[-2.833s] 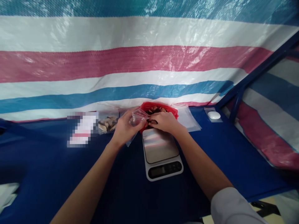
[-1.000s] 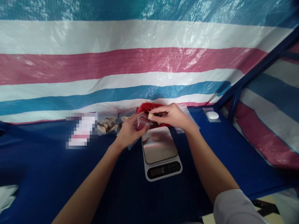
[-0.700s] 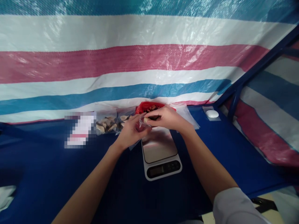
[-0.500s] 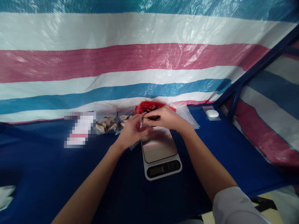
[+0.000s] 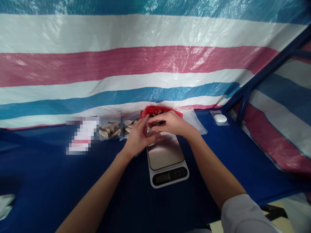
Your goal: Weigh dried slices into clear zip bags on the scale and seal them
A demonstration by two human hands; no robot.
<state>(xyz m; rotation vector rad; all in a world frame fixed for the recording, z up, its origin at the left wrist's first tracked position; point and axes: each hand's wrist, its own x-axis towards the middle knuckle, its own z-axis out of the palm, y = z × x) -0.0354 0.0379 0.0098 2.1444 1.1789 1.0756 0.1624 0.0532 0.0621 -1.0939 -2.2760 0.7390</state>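
Bag of clear plastic [image 5: 149, 129] lies just left of right hand [image 5: 173, 123], fingers parted; nearer left hand [image 5: 138, 137] is spread wide, its grip unclear.

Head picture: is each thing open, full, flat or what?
Scale, flat, screen unreadable
Red bag, open, holding pieces
Two clear bags, filled with pieces
Clear bags at right, lying flat
White oval thing, lying flat
Left hand, thumb and forefinger apart
Right hand, fingers bent
Bag between hands, mouth hidden
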